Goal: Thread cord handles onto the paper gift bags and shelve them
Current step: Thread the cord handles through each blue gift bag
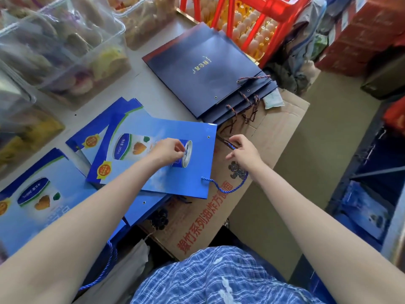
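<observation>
Shop stockrm; snack tubs [65,40]; egg crate [252,25]; cartons [359,36]

A flat gift bag [153,154] lies on the desk [151,88], tilted, overlapping other flat bags [43,194] to its left and below it. The left hand [168,152] rests on this bag; the right hand [243,152] is just off its right edge, over a cardboard box [274,137], pinching a cord [228,187] that runs from the bag's lower right corner. Behind lies a stack of bags [203,69], with a crate [247,20] beyond it. Plastic tubs [63,44] stand far left
</observation>
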Action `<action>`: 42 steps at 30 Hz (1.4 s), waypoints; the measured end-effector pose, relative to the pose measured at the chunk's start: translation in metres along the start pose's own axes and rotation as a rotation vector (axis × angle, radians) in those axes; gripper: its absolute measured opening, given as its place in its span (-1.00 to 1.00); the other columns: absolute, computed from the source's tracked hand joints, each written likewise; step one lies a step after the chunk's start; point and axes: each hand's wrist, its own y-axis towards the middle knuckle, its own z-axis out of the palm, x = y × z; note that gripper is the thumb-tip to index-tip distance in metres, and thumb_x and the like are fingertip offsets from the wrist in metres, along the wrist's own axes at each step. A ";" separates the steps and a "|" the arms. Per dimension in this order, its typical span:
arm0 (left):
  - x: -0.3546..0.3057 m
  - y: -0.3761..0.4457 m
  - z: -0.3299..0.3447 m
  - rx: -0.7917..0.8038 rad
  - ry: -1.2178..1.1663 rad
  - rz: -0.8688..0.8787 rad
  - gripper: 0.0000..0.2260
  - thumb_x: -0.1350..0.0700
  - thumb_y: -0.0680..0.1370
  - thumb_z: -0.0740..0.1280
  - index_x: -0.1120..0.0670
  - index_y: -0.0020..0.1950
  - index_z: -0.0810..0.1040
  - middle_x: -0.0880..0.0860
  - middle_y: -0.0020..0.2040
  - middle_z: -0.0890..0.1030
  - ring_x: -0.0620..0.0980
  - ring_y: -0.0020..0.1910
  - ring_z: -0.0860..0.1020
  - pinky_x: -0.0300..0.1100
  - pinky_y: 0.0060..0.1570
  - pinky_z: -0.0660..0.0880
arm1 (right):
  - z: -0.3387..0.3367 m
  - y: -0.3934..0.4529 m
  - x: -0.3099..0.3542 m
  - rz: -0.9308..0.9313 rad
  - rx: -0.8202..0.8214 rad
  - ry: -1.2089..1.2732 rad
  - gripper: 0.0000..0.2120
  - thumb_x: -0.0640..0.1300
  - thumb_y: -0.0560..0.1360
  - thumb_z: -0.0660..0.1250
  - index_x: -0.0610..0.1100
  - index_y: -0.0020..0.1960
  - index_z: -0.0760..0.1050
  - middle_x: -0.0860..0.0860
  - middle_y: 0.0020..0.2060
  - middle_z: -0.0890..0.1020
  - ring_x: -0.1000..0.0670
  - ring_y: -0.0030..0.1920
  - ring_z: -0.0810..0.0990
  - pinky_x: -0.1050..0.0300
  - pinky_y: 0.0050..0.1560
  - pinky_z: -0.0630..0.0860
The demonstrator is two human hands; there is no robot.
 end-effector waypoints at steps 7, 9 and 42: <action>0.006 -0.002 0.004 -0.007 0.006 0.030 -0.78 0.21 0.54 0.23 0.09 0.16 0.56 0.06 0.16 0.58 -0.04 -0.02 0.50 -0.25 -0.10 0.35 | 0.043 0.019 0.003 0.095 0.077 0.188 -0.81 -0.12 0.43 0.44 -0.16 0.01 0.56 -0.02 -0.11 0.57 0.03 -0.17 0.51 0.18 -0.20 0.41; 0.005 0.000 -0.003 -0.120 0.017 0.104 -0.76 0.24 0.53 0.23 0.09 0.16 0.55 0.09 0.16 0.56 0.02 0.08 0.53 -0.20 -0.03 0.41 | 0.046 0.020 0.015 0.069 0.024 0.270 -0.89 -0.22 0.42 0.43 -0.16 -0.07 0.55 -0.06 -0.06 0.58 -0.03 -0.03 0.53 0.11 -0.06 0.45; 0.006 -0.063 0.037 -0.286 0.070 0.440 -0.69 0.22 0.51 0.34 0.01 0.23 0.51 0.06 0.03 0.54 0.08 0.01 0.51 -0.13 0.03 0.40 | -0.016 -0.025 0.018 -0.490 0.243 -0.576 -0.87 -0.21 0.49 0.32 -0.12 0.01 0.60 -0.08 -0.01 0.63 -0.07 -0.07 0.56 0.14 -0.04 0.44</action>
